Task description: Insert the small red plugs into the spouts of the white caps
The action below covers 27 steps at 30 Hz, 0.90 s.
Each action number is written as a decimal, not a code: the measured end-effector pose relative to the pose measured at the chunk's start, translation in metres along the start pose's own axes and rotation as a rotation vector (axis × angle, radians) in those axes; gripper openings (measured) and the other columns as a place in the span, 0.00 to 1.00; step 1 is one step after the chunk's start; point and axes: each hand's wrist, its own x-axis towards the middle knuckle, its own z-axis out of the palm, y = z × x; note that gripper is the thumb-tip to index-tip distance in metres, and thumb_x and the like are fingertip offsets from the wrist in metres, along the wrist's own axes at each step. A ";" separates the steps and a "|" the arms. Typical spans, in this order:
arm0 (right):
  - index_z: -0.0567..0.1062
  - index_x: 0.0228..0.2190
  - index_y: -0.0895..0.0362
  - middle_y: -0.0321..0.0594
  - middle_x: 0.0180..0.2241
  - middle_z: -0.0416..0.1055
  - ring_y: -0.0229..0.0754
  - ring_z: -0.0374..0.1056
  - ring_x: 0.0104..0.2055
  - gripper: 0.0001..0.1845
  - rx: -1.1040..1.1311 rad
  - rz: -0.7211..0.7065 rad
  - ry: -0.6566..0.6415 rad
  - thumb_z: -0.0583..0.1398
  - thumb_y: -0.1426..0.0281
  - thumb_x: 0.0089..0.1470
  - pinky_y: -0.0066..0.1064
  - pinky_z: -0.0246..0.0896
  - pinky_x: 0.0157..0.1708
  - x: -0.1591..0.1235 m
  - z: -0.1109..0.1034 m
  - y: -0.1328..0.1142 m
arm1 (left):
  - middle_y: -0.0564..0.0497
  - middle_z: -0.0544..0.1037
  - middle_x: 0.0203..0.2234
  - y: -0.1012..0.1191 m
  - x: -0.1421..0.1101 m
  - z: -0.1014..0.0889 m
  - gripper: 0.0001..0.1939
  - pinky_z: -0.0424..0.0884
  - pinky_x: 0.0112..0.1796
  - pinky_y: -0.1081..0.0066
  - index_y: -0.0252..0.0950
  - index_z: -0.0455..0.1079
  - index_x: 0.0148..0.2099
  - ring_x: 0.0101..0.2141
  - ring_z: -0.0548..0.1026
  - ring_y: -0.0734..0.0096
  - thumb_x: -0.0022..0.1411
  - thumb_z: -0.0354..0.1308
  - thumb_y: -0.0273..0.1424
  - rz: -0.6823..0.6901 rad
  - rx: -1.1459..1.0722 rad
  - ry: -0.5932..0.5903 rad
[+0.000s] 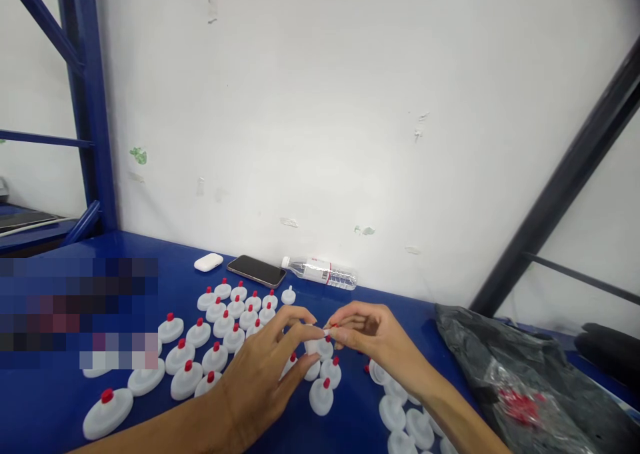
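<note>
In the head view, the left hand (263,364) is held with its thumb and fingers curled around a white lid (313,347), gripping it. The right hand (373,331) has its thumb and forefinger pinched together at the lid's narrow spout, with a small red cap (335,325) showing at those fingertips. The two hands meet over the blue bench (280,434).

Many white lids with red caps (109,414) stand spout up on the bench, spread to the left of the hands; a few more stand just below the held lid. One lid with a bare white spout (289,297) stands behind the group, near the bottle. Partly under the right forearm lies a cluster of white lids (392,413) on which no red caps can be made out, with a loose-looking bit of red at its upper left edge.

On the right, a dark plastic bag (465,327) lies crumpled; its contents cannot be seen. On top of it rests a clear plastic bag (550,421) with a bunch of red pieces (520,406) inside.

Along the wall (320,107), a clear bottle (320,272) with a white cap lies on its side; whether it holds liquid cannot be told. Beside it are a phone (257,271) and a small closed white case (209,262).
</note>
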 end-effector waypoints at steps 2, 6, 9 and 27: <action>0.84 0.36 0.55 0.38 0.30 0.81 0.38 0.75 0.31 0.15 0.087 0.010 -0.022 0.74 0.59 0.51 0.29 0.70 0.36 0.000 0.000 0.004 | 0.50 0.71 0.50 0.000 0.001 0.000 0.10 0.78 0.38 0.69 0.45 0.67 0.55 0.36 0.78 0.69 0.76 0.50 0.27 0.005 0.004 0.010; 0.85 0.34 0.56 0.38 0.27 0.82 0.37 0.75 0.28 0.15 0.147 0.011 -0.012 0.76 0.59 0.48 0.28 0.70 0.34 0.001 0.003 0.009 | 0.49 0.70 0.49 0.002 0.002 -0.003 0.10 0.79 0.43 0.68 0.44 0.68 0.54 0.41 0.79 0.68 0.77 0.49 0.27 0.015 -0.010 0.009; 0.85 0.34 0.55 0.38 0.27 0.81 0.37 0.75 0.28 0.15 0.125 0.004 -0.010 0.75 0.59 0.48 0.28 0.70 0.33 0.001 0.007 0.010 | 0.49 0.70 0.49 0.004 0.002 -0.004 0.11 0.78 0.41 0.70 0.45 0.69 0.54 0.41 0.79 0.69 0.77 0.48 0.27 0.037 -0.020 -0.019; 0.60 0.25 0.52 0.30 0.23 0.62 0.38 0.59 0.25 0.24 -0.635 -0.332 0.148 0.46 0.57 0.74 0.33 0.50 0.29 -0.012 0.028 0.020 | 0.52 0.82 0.46 -0.001 0.005 -0.007 0.16 0.79 0.46 0.76 0.46 0.74 0.61 0.40 0.82 0.73 0.73 0.62 0.37 0.059 -0.164 0.167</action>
